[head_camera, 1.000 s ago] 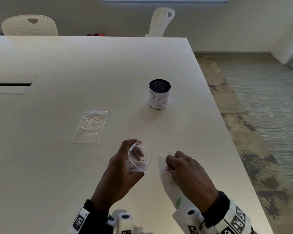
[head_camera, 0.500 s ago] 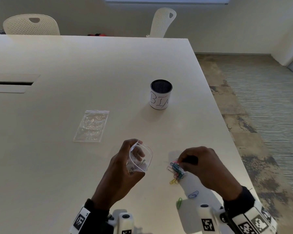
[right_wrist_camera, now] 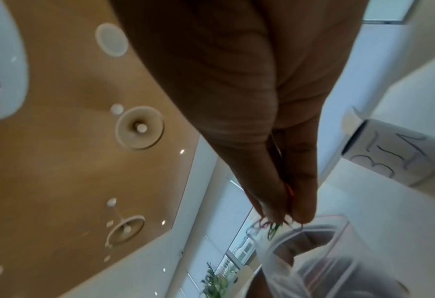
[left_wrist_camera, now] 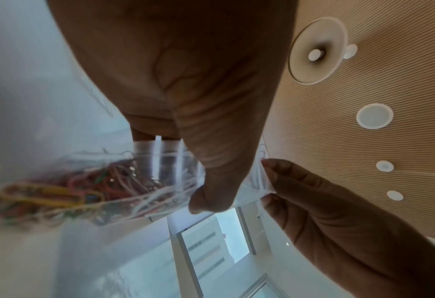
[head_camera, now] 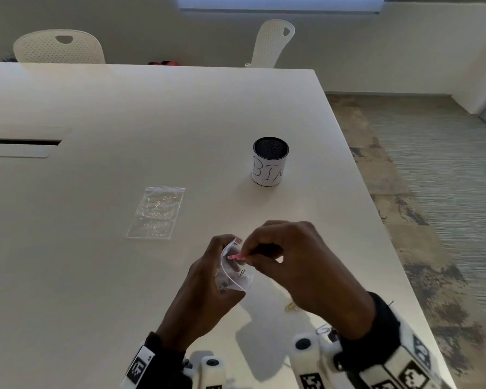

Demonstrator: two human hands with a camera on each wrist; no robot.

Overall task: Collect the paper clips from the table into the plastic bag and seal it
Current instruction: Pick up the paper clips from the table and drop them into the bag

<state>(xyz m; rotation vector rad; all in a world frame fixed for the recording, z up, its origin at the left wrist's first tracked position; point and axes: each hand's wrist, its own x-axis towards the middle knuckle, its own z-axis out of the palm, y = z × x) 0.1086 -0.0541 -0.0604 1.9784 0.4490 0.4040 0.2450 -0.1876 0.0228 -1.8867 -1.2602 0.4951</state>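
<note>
Clips [head_camera: 235,257] are being pinched in the right hand [head_camera: 298,265], a pink one sticking out from the fingertips toward 9 o'clock, right at the mouth of the bag [head_camera: 234,272]. The left hand [head_camera: 205,290] is gripping this small clear bag upright above the surface [head_camera: 124,122], thumb on one side, fingers on the other, its mouth gaping open. From the left wrist, a tangle of coloured clips in the bag [left_wrist_camera: 66,189] is showing through the plastic. From the right wrist, the right fingertips [right_wrist_camera: 297,203] are pressing together on red and green clips just above the bag's open rim. More loose clips [head_camera: 291,306] are lying on the surface beneath the right forearm, at 5 o'clock from the bag; a pale one is partly hidden near the wrist. A second bag [head_camera: 157,211] is lying flat at 10 o'clock from the hands. A cup [head_camera: 270,162] marked "BIN" is standing at 1 o'clock, well apart.
</note>
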